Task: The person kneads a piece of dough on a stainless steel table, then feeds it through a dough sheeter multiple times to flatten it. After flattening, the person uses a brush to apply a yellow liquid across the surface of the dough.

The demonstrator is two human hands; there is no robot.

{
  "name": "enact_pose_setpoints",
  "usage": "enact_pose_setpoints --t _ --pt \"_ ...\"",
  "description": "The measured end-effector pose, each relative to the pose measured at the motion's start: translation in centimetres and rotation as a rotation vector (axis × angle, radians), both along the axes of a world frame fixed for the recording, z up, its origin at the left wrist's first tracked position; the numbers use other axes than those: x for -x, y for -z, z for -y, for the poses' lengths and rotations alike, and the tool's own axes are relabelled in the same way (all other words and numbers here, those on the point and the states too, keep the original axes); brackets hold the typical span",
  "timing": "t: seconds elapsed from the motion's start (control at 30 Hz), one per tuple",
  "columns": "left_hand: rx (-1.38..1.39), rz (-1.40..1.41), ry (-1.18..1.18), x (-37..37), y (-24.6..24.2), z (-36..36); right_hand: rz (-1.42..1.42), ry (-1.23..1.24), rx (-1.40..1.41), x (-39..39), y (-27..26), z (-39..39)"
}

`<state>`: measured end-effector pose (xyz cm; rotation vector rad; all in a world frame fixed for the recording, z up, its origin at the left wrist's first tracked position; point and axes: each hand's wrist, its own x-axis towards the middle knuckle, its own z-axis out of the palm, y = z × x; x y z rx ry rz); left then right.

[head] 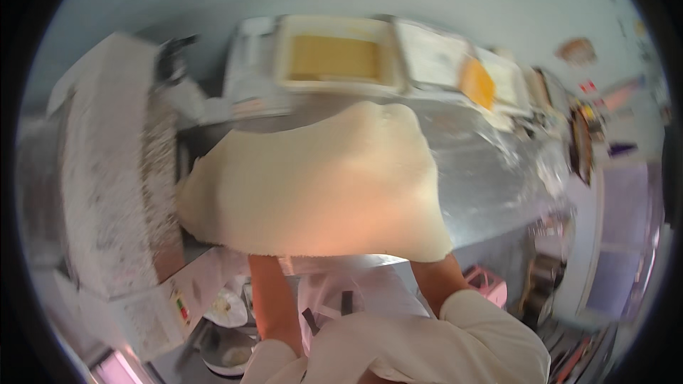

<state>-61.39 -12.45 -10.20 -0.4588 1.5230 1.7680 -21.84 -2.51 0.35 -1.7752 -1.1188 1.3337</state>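
A broad, pale sheet of dough (315, 186) is draped over my forearms and hides both my hands. My left forearm (275, 298) passes under its near edge, left of the middle. Under the near right corner goes my right forearm (440, 280). Rounded bumps show at the sheet's far right edge, but what lies beneath them cannot be seen. The sheet's left end tapers close to a white, flour-dusted machine (106, 170). Behind and to the right, a shiny metal worktable (475, 181) shows past the dough.
Along the wall stand a pale plastic tub (285, 64) with yellowish contents, a white tray (432, 53) and an orange flat piece (477, 85). Clear plastic film (552, 168) lies at the table's right end. A bowl (229, 360) sits low left, a pink container (488, 285) low right.
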Motion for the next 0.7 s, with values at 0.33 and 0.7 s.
enact_pose_setpoints --t 0.33,0.7 --pt "0.112 -1.478 1.068 -20.5 -6.0 -1.8 0.852 0.101 -0.275 -27.7 -0.9 6.5" --pt "0.624 -1.853 1.658 -35.1 -7.1 -0.3 1.115 -0.196 -0.185 -53.7 -1.0 0.5"
